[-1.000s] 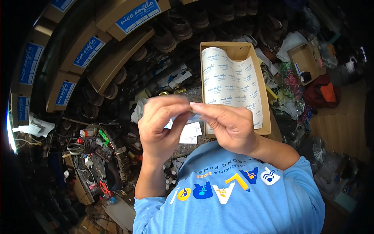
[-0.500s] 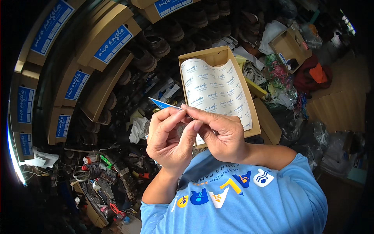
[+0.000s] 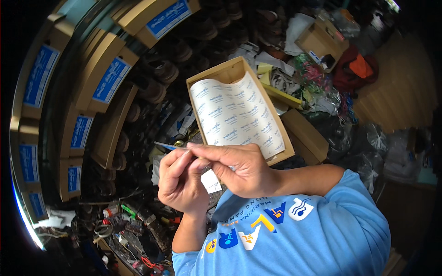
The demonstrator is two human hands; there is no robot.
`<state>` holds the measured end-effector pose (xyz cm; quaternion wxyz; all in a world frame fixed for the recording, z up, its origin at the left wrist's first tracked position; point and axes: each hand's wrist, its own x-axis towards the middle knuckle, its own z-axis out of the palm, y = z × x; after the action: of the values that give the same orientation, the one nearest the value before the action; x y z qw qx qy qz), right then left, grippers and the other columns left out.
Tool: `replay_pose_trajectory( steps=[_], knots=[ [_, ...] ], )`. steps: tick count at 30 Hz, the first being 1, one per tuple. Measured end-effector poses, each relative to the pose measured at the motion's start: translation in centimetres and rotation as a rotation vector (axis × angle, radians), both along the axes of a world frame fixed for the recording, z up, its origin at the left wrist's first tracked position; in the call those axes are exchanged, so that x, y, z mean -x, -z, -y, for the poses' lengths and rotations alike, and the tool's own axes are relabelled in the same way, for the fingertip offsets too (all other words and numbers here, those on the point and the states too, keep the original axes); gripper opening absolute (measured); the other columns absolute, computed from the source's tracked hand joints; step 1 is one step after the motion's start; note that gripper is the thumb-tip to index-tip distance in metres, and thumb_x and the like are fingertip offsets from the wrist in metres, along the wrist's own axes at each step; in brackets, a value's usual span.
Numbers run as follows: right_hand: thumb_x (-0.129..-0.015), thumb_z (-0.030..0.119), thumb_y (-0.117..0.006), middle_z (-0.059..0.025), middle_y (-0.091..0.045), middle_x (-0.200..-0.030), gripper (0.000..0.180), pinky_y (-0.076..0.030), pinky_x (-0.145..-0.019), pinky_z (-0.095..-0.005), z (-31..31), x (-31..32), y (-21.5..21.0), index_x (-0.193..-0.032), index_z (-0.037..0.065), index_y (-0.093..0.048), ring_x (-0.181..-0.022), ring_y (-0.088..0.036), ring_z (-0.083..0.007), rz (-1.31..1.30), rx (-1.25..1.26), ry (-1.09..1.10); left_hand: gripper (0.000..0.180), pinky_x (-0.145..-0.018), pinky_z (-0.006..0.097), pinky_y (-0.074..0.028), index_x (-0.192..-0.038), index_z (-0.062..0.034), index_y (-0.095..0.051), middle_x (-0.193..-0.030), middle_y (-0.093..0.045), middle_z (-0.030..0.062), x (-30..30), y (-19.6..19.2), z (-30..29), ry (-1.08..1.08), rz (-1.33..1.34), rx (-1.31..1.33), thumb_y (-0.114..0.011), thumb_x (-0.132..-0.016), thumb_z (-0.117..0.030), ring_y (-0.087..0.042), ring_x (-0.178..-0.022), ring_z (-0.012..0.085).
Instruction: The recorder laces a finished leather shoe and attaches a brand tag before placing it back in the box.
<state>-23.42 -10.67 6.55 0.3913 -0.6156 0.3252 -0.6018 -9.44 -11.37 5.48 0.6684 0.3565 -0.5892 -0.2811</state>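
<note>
In front of my chest both hands are pinched together over a small blue-and-white label (image 3: 165, 146), now seen nearly edge-on. My left hand (image 3: 181, 181) is closed, with thumb and curled fingers at the label's near end. My right hand (image 3: 246, 171) meets it from the right, its forefinger and thumb pressed to the same spot. The fingers hide most of the label. Just beyond my hands lies an open cardboard shoe box (image 3: 224, 72), lined with white tissue paper (image 3: 237, 110) in a blue print. Beneath the hands a white paper piece (image 3: 211, 181) shows.
Shoe boxes (image 3: 97, 78) with blue labels are stacked along the left. Dark shoes (image 3: 161, 71) stand behind them. Tools and cords (image 3: 133, 225) clutter the lower left. At the right are a small open carton (image 3: 322, 41), plastic bags (image 3: 363, 161) and flat cardboard (image 3: 391, 92).
The view has shifted, so boxes and hands sit differently in the picture. The label has tilted from showing its blue face to nearly edge-on. Both hands still pinch it.
</note>
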Motion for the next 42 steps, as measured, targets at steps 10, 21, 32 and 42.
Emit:
replay_pose_trajectory(
  steps=[10, 21, 32, 42],
  knots=[
    [-0.093, -0.004, -0.061, -0.0210, -0.066, -0.127, 0.042, -0.056, -0.093, -0.0317, -0.1, 1.1, 0.7, -0.135, -0.005, -0.057, -0.112, -0.069, -0.0260, 0.004, 0.059, 0.010, 0.019, -0.085, 0.029, -0.056, -0.106, 0.0072, -0.069, -0.110, -0.064, 0.0136, 0.7, 0.8, 0.6, 0.161, -0.166, -0.074, -0.068, -0.087, 0.011, -0.065, -0.096, 0.0174],
    [-0.094, 0.004, -0.069, -0.0139, -0.072, -0.115, 0.019, -0.056, -0.090, -0.0290, 1.0, 3.6, 1.2, -0.110, -0.004, -0.068, -0.104, -0.069, -0.0163, 0.185, -0.299, -0.116, 0.044, -0.080, 0.024, -0.054, -0.129, 0.0059, -0.060, -0.107, -0.062, 0.0120, 2.0, 0.2, 0.7, 0.255, -0.143, -0.163, -0.065, -0.086, 0.016, -0.062, -0.093, 0.0132],
    [-0.103, 0.013, -0.057, -0.0135, -0.070, -0.100, 0.017, -0.060, -0.082, -0.0311, 15.6, 19.7, 4.7, -0.109, -0.002, -0.061, -0.091, -0.071, -0.0197, 0.250, -0.309, 0.541, 0.047, -0.084, 0.028, -0.055, -0.133, 0.0086, -0.056, -0.105, -0.065, 0.0107, -8.4, 0.1, 1.2, -0.113, -0.244, -0.211, -0.060, -0.085, 0.009, -0.065, -0.088, 0.0145],
    [-0.091, 0.012, -0.070, -0.0168, -0.073, -0.102, 0.028, -0.056, -0.082, -0.0359, 13.1, 14.1, 4.2, -0.115, -0.001, -0.070, -0.091, -0.072, -0.0254, -0.380, -0.081, 0.586, 0.058, -0.097, 0.042, -0.056, -0.149, 0.0072, -0.035, -0.131, -0.060, 0.0277, -5.8, 0.8, -1.5, -0.096, -0.382, -0.365, -0.045, -0.092, 0.006, -0.065, -0.116, 0.0306]
  ],
)
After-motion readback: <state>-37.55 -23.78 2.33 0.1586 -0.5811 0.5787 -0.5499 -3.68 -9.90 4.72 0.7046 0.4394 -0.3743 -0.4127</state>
